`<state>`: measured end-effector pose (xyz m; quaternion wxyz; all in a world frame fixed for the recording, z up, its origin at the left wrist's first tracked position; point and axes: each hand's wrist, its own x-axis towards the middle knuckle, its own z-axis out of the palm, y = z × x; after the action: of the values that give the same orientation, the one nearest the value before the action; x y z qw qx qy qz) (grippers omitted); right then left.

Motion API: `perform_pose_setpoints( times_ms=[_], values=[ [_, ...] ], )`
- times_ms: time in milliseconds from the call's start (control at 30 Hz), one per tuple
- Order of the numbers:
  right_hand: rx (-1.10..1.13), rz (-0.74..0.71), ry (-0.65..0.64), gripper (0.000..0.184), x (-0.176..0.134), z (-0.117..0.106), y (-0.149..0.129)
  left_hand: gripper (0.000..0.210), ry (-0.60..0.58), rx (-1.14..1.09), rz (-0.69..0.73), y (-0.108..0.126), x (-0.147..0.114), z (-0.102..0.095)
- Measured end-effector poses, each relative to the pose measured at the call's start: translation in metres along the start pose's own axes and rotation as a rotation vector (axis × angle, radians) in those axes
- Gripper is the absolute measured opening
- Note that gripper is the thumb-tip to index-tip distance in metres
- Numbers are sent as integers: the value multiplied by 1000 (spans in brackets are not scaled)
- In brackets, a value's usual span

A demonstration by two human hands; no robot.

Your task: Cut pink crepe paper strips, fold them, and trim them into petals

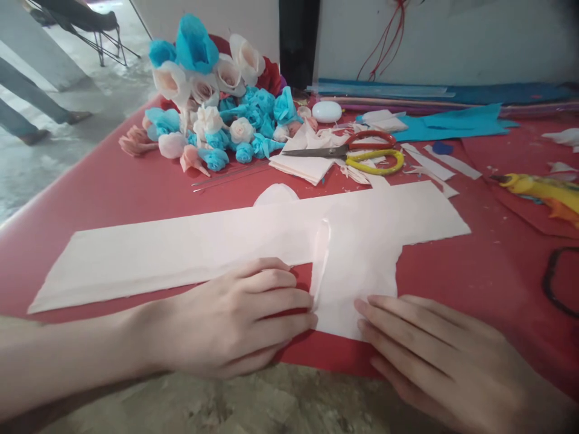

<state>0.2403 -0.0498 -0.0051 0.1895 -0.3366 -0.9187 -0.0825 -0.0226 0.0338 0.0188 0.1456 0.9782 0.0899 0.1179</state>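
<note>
A short piece of pale crepe paper (357, 271) lies across a long pale crepe paper strip (181, 247) near the table's front edge. Along its left side runs a raised crease or fold. My left hand (235, 319) rests on the table with fingers stretched out, its fingertips touching the short piece's lower left edge. From the right, my right hand (434, 355) lays its extended fingers on the lower right part of the same piece. Neither hand is closed around anything. Part of a rounded pale paper piece (275, 194) shows behind the long strip.
Behind the strip lie scissors (344, 153) on folded paper and scraps. Blue, white and pink paper flowers (217, 102) are heaped at the back left of the red table (90, 187). Blue paper (452, 125), a yellow tool (538, 187) and a dark loop (558, 280) are at right.
</note>
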Motion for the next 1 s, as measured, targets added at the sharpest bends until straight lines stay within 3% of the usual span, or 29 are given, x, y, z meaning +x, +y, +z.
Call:
perform_pose_setpoints(
  times_ms=[100, 233, 400, 600, 700, 867, 1000],
  values=[
    [151, 62, -5, 19, 6, -2, 3, 26, 20, 37, 9, 0, 0, -1],
    [303, 96, -110, 31, 6, -9, 12, 29, -12, 119, 51, 0, 0, 0],
    [349, 93, -157, 43, 4, -14, 15, 26, -45, 91, 121, -2, 11, 0],
    [317, 69, -144, 44, 6, -16, 13, 30, -67, 227, 163, 2, 44, -1],
    [318, 62, -119, 39, 8, -17, 12, 28, -94, 272, 138, 4, 61, 4],
    [321, 79, -141, 40, 11, -16, 13, 36, -26, 228, 66, 5, 68, 17],
    [299, 69, -131, 45, 8, -15, 13, 44, -128, 171, 0, -1, 61, 23]
  ],
)
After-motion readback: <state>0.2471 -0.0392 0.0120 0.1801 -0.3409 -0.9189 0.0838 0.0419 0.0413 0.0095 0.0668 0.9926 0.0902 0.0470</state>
